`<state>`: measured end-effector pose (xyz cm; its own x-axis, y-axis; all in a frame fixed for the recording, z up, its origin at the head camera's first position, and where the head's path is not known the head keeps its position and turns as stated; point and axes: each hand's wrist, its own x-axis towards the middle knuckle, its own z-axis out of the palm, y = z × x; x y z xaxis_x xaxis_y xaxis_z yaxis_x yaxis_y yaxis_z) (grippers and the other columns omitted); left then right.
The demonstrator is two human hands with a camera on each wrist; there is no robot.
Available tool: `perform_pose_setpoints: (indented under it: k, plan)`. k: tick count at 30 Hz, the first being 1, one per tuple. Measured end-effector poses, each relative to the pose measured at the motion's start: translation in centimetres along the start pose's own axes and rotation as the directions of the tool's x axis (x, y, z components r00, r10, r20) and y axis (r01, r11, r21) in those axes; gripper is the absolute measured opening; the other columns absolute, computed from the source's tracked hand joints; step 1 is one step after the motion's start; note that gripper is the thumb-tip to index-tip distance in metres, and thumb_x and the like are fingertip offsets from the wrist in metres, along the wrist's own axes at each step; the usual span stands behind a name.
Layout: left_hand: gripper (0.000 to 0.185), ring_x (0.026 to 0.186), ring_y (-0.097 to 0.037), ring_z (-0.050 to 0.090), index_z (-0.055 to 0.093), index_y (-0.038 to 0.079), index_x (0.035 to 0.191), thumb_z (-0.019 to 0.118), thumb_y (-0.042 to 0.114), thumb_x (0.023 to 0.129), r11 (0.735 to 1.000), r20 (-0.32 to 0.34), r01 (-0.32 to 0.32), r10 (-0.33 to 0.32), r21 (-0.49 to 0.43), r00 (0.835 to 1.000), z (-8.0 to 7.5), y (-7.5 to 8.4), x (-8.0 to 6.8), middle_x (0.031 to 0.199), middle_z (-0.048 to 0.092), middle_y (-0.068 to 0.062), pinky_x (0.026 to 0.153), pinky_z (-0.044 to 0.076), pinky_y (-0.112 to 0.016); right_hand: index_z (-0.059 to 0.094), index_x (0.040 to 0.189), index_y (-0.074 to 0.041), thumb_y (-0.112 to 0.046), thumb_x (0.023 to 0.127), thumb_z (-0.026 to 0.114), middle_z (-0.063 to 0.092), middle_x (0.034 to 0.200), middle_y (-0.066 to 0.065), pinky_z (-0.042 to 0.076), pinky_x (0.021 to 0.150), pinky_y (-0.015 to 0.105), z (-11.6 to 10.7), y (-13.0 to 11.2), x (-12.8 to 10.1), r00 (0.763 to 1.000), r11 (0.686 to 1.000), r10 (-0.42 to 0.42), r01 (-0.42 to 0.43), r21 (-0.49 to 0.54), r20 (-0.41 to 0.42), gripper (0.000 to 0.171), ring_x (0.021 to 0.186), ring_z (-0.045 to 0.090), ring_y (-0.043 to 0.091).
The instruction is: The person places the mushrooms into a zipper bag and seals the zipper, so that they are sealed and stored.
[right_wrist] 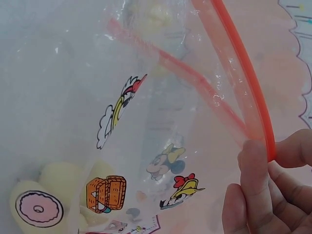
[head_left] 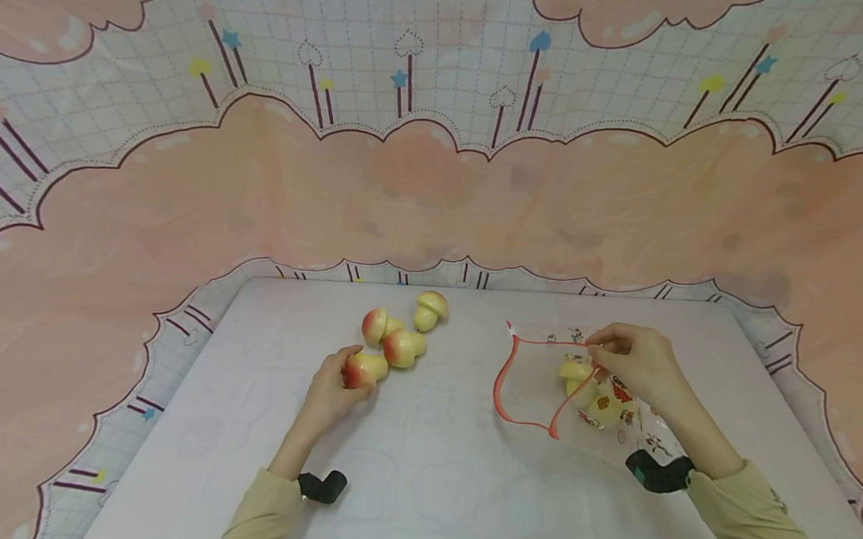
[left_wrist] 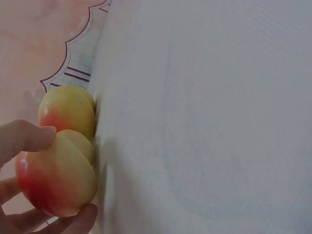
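Hands [head_left: 329, 388] [head_left: 639, 363] grip mushroom [head_left: 364, 370] and bag [head_left: 536, 385].

Toy mushroom [left_wrist: 56, 183] in left hand [head_left: 329, 389]: smooth, matt, looks plastic or foam, red-yellow blush. Loose mushrooms [head_left: 399, 347]: same finish. Bag [head_left: 543, 386] pinched by right hand [head_left: 635, 363]: thin clear plastic, glossy, crinkled, printed cartoons; red plastic zip rim [right_wrist: 243, 73]. Table [head_left: 424, 486]: white cover, matt, fine-textured. Backdrop [head_left: 438, 178]: printed cloth, soft sheen, slight wrinkles.
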<state>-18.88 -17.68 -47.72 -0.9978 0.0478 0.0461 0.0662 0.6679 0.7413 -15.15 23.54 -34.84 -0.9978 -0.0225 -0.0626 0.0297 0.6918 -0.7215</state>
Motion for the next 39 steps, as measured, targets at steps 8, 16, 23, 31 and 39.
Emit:
perform_pose_setpoints:
  k: [8, 16, 23, 31, 39]
  plan:
    - [0.066, 0.094, -0.029, 0.052, 0.049, 0.003, 0.136, 0.075, 0.009, 0.076, 1.0, -0.02, 0.006, -0.006, -0.015, 1.0, -0.3, 0.1, -0.5, 0.115, 0.055, -0.021, 0.079, 0.043, -0.033, 0.064, 0.111, 0.002, -0.014, 0.093, 0.059, 0.072, 0.082, 0.01, 0.039, 0.046, 0.024, 0.1, 0.0, 0.0, 1.0, 1.0, 0.001, -0.001, 0.01, 0.004, 0.025, 0.064, 0.066, 0.015]
    - [0.066, 0.095, -0.029, 0.053, 0.049, 0.004, 0.136, 0.076, 0.008, 0.076, 0.999, -0.036, 0.007, -0.008, -0.042, 0.999, -0.2, 0.4, -1.0, 0.115, 0.055, -0.022, 0.08, 0.045, -0.034, 0.063, 0.112, 0.003, -0.015, 0.093, 0.06, 0.071, 0.082, 0.009, 0.04, 0.045, 0.024, 0.1, 0.0, 0.0, 1.0, 1.0, 0.005, -0.005, 0.014, 0.003, 0.027, 0.065, 0.067, 0.019]
    - [0.066, 0.106, -0.033, 0.053, 0.049, 0.005, 0.136, 0.076, 0.007, 0.076, 0.995, -0.045, -0.007, 0.003, -0.104, 0.999, 0.3, 0.4, -1.4, 0.124, 0.054, -0.023, 0.087, 0.05, -0.042, 0.064, 0.112, 0.002, -0.015, 0.093, 0.06, 0.071, 0.081, 0.007, 0.039, 0.045, 0.024, 0.2, 0.0, 0.0, 1.0, 1.0, 0.005, -0.005, 0.011, 0.004, 0.026, 0.064, 0.066, 0.016]
    - [0.065, 0.109, -0.034, 0.053, 0.05, 0.005, 0.135, 0.077, 0.005, 0.076, 0.986, -0.038, -0.002, -0.005, -0.166, 0.999, 0.7, 1.0, -2.1, 0.124, 0.053, -0.022, 0.086, 0.055, -0.038, 0.064, 0.112, 0.003, -0.015, 0.093, 0.06, 0.071, 0.082, 0.008, 0.04, 0.046, 0.024, 0.3, 0.0, 0.1, 1.0, 1.0, -0.008, 0.008, 0.003, -0.002, 0.026, 0.067, 0.067, 0.019]
    - [0.064, 0.108, -0.035, 0.054, 0.052, 0.003, 0.133, 0.077, 0.001, 0.074, 0.974, -0.022, -0.031, 0.027, -0.225, 0.999, 1.7, 1.9, -2.7, 0.122, 0.054, -0.022, 0.081, 0.058, -0.033, 0.063, 0.111, 0.004, -0.014, 0.093, 0.06, 0.071, 0.083, 0.013, 0.04, 0.047, 0.023, 0.4, 0.0, 0.0, 1.0, 1.0, -0.013, 0.013, -0.001, -0.004, 0.026, 0.067, 0.066, 0.019]
